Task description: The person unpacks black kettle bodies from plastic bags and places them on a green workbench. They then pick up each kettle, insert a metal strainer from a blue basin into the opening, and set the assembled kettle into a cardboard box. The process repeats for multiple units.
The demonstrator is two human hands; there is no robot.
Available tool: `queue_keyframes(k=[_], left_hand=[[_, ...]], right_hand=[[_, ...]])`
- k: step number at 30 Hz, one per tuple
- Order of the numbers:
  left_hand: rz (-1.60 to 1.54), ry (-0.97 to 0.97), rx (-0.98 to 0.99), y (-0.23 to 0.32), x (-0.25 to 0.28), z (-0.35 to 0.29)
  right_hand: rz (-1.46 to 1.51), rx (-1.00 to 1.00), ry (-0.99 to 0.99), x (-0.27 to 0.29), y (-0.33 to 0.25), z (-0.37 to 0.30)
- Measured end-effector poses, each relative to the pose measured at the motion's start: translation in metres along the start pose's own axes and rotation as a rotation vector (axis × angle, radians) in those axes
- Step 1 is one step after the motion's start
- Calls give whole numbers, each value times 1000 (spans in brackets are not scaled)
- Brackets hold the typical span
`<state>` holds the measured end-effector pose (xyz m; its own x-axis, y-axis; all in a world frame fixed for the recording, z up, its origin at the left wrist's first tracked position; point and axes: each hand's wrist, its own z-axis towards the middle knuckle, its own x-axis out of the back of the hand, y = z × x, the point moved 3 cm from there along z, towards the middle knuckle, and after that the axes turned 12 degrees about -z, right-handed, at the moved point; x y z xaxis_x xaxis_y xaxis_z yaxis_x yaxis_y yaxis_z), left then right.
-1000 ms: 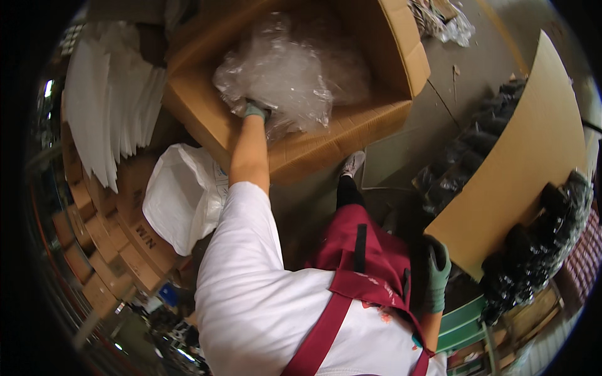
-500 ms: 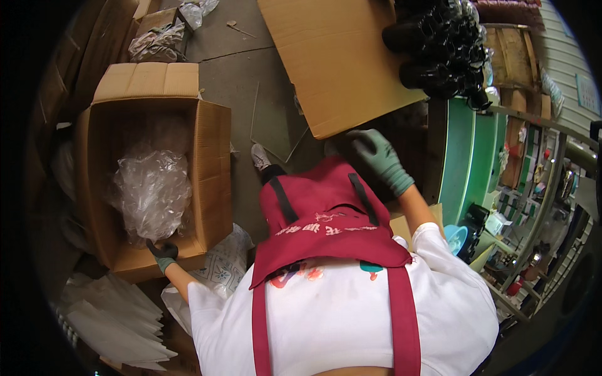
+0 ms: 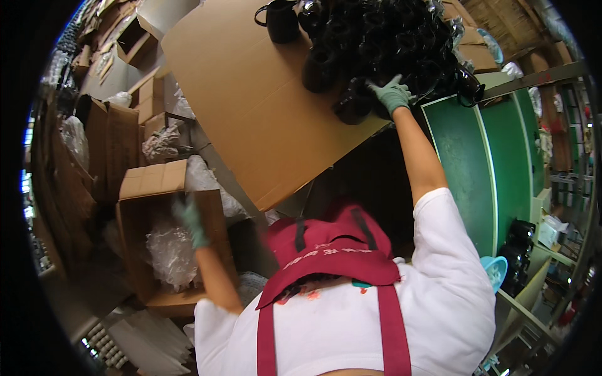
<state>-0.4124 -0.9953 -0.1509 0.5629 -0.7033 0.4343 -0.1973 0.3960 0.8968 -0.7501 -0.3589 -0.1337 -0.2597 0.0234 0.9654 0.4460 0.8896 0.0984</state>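
Many glossy black mugs (image 3: 367,31) stand crowded on a large cardboard sheet (image 3: 251,106). My right hand (image 3: 393,95), in a green glove, reaches to their near edge with its fingers apart. Its thumb side meets or almost meets the nearest black mug (image 3: 353,103); I cannot tell whether they touch. My left hand (image 3: 190,220), gloved too, is smeared by motion above the right side of an opened cardboard box (image 3: 210,210). Inside that box lies a heap of clear plastic bags (image 3: 170,254). Whether the left hand holds anything is not visible.
A single black mug (image 3: 282,24) stands at the sheet's far edge. Green panels (image 3: 464,169) rise at my right, near a light blue basin (image 3: 495,272). White sheets (image 3: 147,341) are stacked at the lower left. More cartons (image 3: 113,135) line the far left.
My right hand has moved up and forward to the mugs. My left hand has lifted from the box's near edge to above its right side. The view has shifted toward the mugs.
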Motion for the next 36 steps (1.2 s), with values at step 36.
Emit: queue_keyframes(k=[36], left_hand=[[1111,-1294,-1216,336,-610,87]], right_hand=[[562,127,-268,24,365,11]])
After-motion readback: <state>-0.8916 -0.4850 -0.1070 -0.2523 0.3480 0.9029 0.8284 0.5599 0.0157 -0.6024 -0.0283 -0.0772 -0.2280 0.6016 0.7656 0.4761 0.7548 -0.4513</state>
